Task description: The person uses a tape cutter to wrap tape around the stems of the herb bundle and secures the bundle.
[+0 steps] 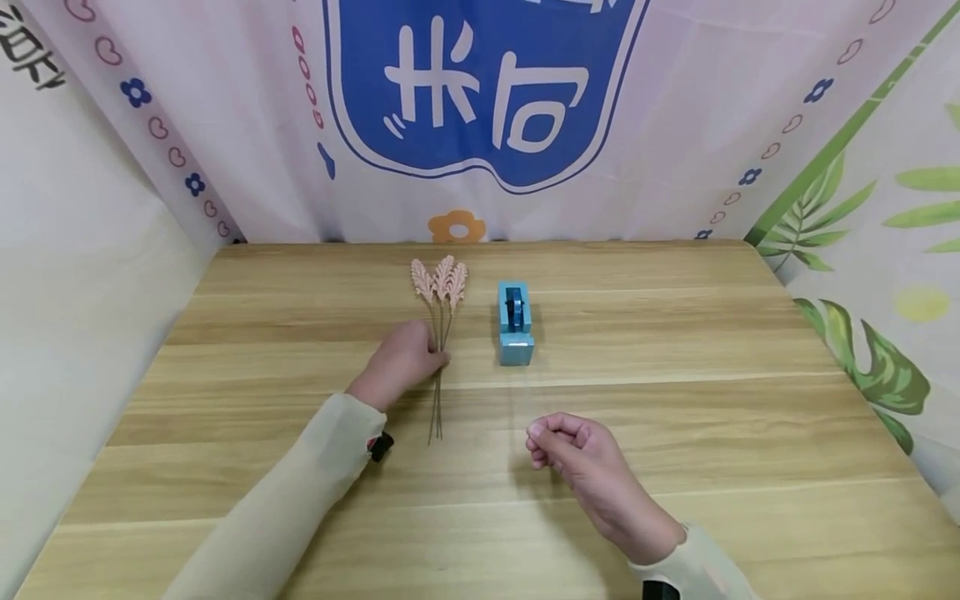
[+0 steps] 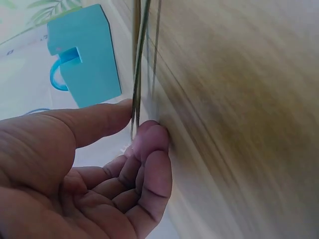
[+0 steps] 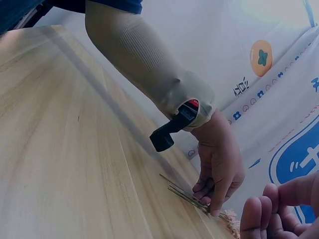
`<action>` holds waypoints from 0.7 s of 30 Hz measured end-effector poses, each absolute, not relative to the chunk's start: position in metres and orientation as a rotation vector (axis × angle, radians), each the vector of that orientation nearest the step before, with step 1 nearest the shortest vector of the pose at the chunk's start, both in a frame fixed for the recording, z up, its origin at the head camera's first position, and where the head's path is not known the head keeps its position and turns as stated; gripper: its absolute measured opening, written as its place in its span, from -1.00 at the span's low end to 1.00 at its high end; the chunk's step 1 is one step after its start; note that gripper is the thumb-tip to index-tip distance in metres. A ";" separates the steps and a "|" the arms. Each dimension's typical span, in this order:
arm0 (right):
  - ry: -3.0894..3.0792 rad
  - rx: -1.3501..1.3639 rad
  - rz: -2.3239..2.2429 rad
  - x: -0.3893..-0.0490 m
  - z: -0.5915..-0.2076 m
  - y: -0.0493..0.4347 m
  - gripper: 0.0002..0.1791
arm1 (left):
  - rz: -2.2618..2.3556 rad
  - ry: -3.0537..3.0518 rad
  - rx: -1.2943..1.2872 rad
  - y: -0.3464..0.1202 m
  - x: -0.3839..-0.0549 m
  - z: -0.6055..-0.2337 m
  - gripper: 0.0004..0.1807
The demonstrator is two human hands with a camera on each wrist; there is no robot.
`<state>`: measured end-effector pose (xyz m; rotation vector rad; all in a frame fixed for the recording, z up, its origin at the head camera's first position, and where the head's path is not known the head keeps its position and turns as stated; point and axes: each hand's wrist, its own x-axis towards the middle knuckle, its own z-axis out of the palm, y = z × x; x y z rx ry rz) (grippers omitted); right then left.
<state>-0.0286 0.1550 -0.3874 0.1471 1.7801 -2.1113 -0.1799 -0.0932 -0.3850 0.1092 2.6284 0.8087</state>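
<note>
Three artificial pink flower sprigs (image 1: 443, 282) lie together on the table, heads toward the back and thin stems (image 2: 137, 64) toward the front. My left hand (image 1: 405, 357) pinches the stems about midway, between thumb and fingers. Right of the flowers stands a blue tape dispenser (image 1: 516, 350) with a roll in it. From its front a faint strip of clear tape (image 1: 527, 398) runs toward my right hand (image 1: 581, 467). That hand pinches the strip's end between thumb and forefinger, above the table. In the right wrist view only the right hand's fingers (image 3: 279, 209) show.
The wooden table (image 1: 750, 400) reaches back to a printed curtain (image 1: 262, 125). More printed cloth (image 1: 900, 317) hangs at the right side. A black wrist device (image 1: 381, 446) sticks out under the left sleeve.
</note>
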 end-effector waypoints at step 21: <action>1.766 0.144 -2.113 -0.029 -0.388 0.154 -0.94 | 0.828 2.634 -0.016 -0.095 -0.188 -0.388 -0.64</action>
